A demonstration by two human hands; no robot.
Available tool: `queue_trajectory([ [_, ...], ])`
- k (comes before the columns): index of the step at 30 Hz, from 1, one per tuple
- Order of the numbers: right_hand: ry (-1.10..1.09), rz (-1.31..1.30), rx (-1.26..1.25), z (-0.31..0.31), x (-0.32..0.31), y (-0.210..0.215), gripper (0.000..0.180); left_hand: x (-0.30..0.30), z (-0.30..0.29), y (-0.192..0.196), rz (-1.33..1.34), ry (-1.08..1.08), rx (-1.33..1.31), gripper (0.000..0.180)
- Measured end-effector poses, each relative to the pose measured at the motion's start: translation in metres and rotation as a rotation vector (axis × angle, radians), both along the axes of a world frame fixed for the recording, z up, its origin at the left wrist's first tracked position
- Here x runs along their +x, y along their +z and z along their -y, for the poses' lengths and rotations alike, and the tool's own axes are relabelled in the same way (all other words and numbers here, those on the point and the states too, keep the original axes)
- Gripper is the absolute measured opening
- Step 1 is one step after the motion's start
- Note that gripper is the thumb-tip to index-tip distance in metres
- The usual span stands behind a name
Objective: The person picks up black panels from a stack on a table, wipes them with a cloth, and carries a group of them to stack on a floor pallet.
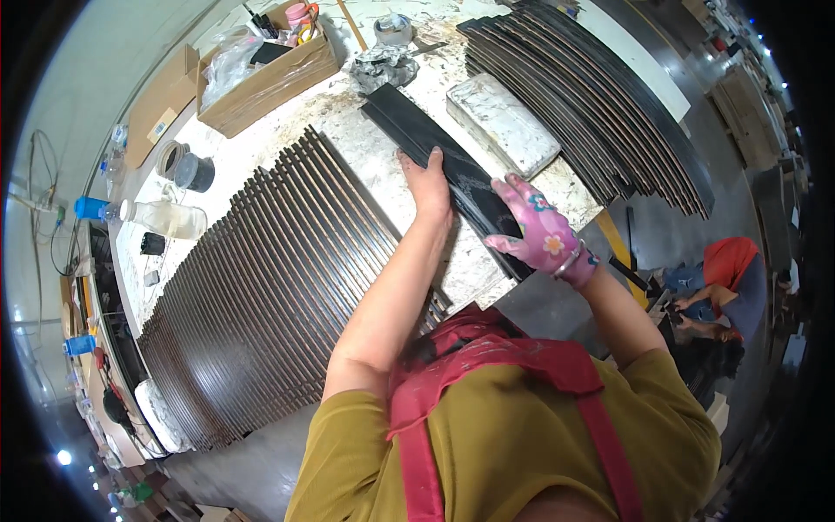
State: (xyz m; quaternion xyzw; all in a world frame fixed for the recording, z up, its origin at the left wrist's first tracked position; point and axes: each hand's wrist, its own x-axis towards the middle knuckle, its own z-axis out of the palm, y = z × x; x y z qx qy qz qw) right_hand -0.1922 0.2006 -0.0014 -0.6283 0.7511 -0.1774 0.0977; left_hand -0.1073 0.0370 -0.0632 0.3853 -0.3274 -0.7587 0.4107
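Note:
A long black board (404,122) lies slantwise across the middle of the worktable, its near end reaching toward my body. It has a stepped edge and a pale smear on its top. My bare left hand (426,184) grips its left side, thumb on top, the other fingers partly hidden at the edge. On the board's near right part rests my right hand (544,228), in a pink flowered glove, with thumb and fingers spread apart. A worn pale block (504,124) sits just right of the board.
Dark strips (261,304) lie in an overlapping row at left; another fanned stack (600,104) stands at far right. Behind are a cardboard box (270,87) and crumpled foil (383,68). A clear bottle (170,219) is at left. Another person (731,278) works low at right.

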Motion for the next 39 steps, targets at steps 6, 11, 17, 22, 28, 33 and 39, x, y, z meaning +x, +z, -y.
queue_trajectory([
  [6, -0.024, 0.027, 0.196, 0.044, 0.025, -0.01, 0.09, -0.002, 0.003, -0.01, 0.045, 0.058, 0.013, 0.067],
  [11, -0.017, 0.007, 0.243, 0.046, 0.03, -0.006, 0.091, 0.036, 0.024, -0.014, 0.153, -0.259, -0.133, 0.07],
  [17, -0.018, -0.014, 0.251, 0.043, 0.023, -0.009, 0.094, 0.147, 0.04, 0.077, 1.051, -0.905, -1.259, 0.089],
  [22, -0.062, 0.025, 0.341, 0.047, 0.027, 0.004, 0.088, 0.174, 0.042, 0.075, 1.202, -1.201, -1.449, 0.099],
  [28, -0.08, 0.03, 0.326, 0.045, 0.03, 0.005, 0.089, 0.136, 0.052, 0.063, 1.062, -1.239, -1.57, 0.095],
  [33, -0.1, 0.047, 0.341, 0.045, 0.031, 0.007, 0.089, 0.135, 0.052, 0.067, 1.059, -1.279, -1.626, 0.097],
  [39, -0.092, 0.037, 0.353, 0.047, 0.034, 0.014, 0.088, 0.137, 0.05, 0.081, 1.148, -1.306, -1.876, 0.09],
])
